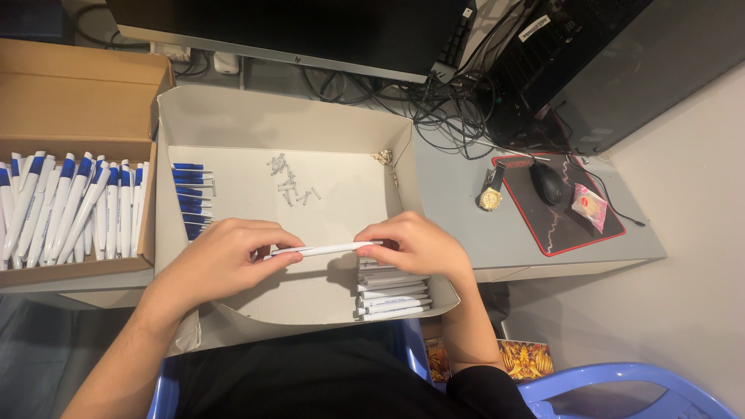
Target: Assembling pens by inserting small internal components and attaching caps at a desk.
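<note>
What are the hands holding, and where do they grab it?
A white pen barrel, held level over the white box. The left hand pinches its left end; the right hand pinches its right end.

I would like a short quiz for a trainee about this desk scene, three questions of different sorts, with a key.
1. True or false: both hands hold one white pen barrel.
2. Where do the blue clips lie? A) on the mouse pad B) at the left side of the white tray C) on the chair
3. Fill in: the gold watch lies left of the ____.

Key: 1 true: left hand and right hand hold its ends. 2 B. 3 mouse.
</note>
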